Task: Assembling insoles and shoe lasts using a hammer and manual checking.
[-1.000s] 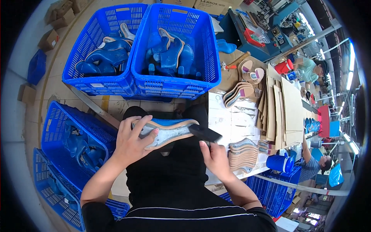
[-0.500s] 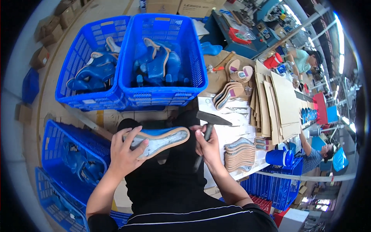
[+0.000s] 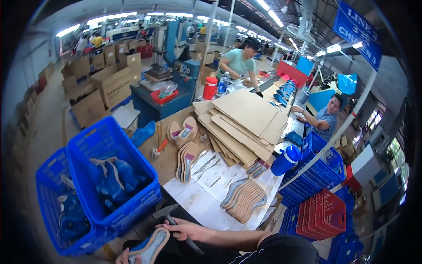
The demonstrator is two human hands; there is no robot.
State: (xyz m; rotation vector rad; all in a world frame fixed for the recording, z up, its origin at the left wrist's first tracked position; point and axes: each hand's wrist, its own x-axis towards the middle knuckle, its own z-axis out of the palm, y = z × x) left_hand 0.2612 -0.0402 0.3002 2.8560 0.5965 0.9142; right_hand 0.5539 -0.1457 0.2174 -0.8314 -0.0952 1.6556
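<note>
At the lower edge, the fingers of my left hand (image 3: pixel 123 257) hold a blue shoe last (image 3: pixel 140 244) by one end; the rest of that hand is cut off. A tan-edged insole (image 3: pixel 154 247) with a grey centre lies on the last's upturned underside. My right hand (image 3: pixel 187 230) is closed round the dark handle of a hammer (image 3: pixel 165 211), whose head stands just above the last's far end. On the white-covered table (image 3: pixel 209 203) beyond my right arm lies a row of stacked insoles (image 3: pixel 244 200), with another small pile (image 3: pixel 186 162) farther left.
Two blue crates (image 3: pixel 115 218) of blue lasts stand at my left. Flat cardboard sheets (image 3: pixel 246 127) and a blue jug (image 3: pixel 285 160) sit on the table. Red crates (image 3: pixel 321 215) stand at the right. Two people work beyond, one in light green (image 3: pixel 237 61), another in blue (image 3: pixel 325 116).
The view has swung up and right, so my hands now appear at the lower edge. The last and hammer remain in my hands. The person in green has come into fuller view.
</note>
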